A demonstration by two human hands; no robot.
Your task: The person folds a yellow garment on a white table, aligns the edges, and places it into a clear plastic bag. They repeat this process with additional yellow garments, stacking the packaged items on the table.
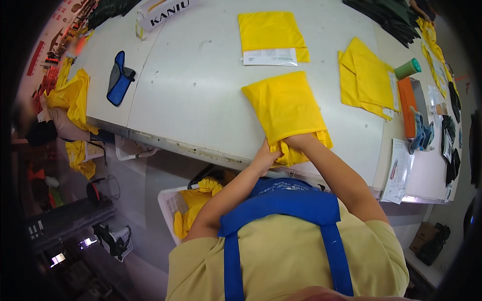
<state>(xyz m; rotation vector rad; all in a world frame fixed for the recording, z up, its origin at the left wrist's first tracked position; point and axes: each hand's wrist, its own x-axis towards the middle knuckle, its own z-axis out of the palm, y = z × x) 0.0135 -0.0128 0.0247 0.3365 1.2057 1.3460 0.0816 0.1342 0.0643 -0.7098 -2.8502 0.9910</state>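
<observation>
A yellow fabric pouch (285,108) lies flat at the front edge of the table, its opening toward me. My left hand (265,156) is closed on the pouch's near left corner, thumb in front and the other fingers mostly hidden. Bunched yellow cloth (290,154) shows at the opening. My right hand (300,141) reaches under the pouch's near edge, and its fingers are out of sight in the fabric. Just beyond lies a folded yellow piece (271,31) with a white printed sheet in a clear sleeve (270,57) along its near side.
More folded yellow pieces (364,80) lie to the right, near a green roll (407,68) and an orange box (407,108). A blue and grey cloth item (120,83) is at left. Below the table stands a white basket (169,213) with yellow fabric. Another person (70,129) handles yellow cloth at far left.
</observation>
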